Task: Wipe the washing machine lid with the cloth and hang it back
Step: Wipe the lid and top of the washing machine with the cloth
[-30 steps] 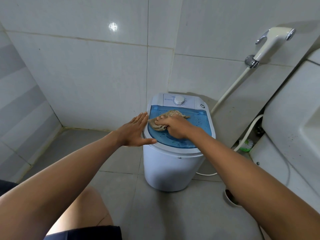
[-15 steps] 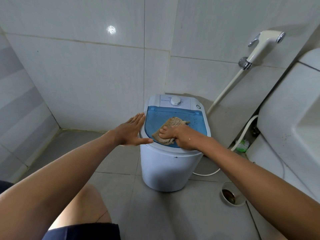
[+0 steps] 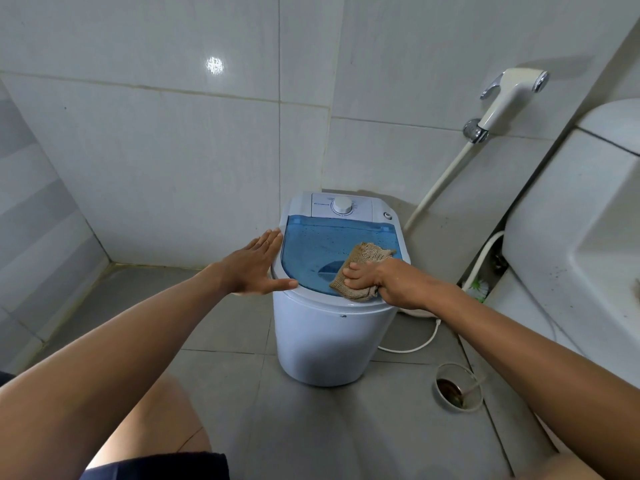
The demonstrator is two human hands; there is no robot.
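A small white washing machine point(image 3: 322, 341) stands on the floor in the tiled corner. Its translucent blue lid point(image 3: 311, 247) is speckled with drops. A beige knitted cloth point(image 3: 367, 252) lies on the lid's front right part. My right hand point(image 3: 377, 280) presses down on it with bent fingers gripping the bunched fabric near the front rim. My left hand point(image 3: 252, 268) lies flat and open against the machine's left rim, with its thumb along the front edge. The white dial point(image 3: 342, 205) sits on the back panel.
A white bidet sprayer point(image 3: 509, 95) hangs on the right wall, its hose running down behind the machine. A white ceramic fixture point(image 3: 571, 237) fills the right side. A floor drain point(image 3: 450, 388) and a white cord point(image 3: 415, 344) lie right of the machine. My bare knee shows at the bottom left.
My right hand has dragged the cloth from the lid's back left toward its front right edge. The left hand has stayed on the left rim.
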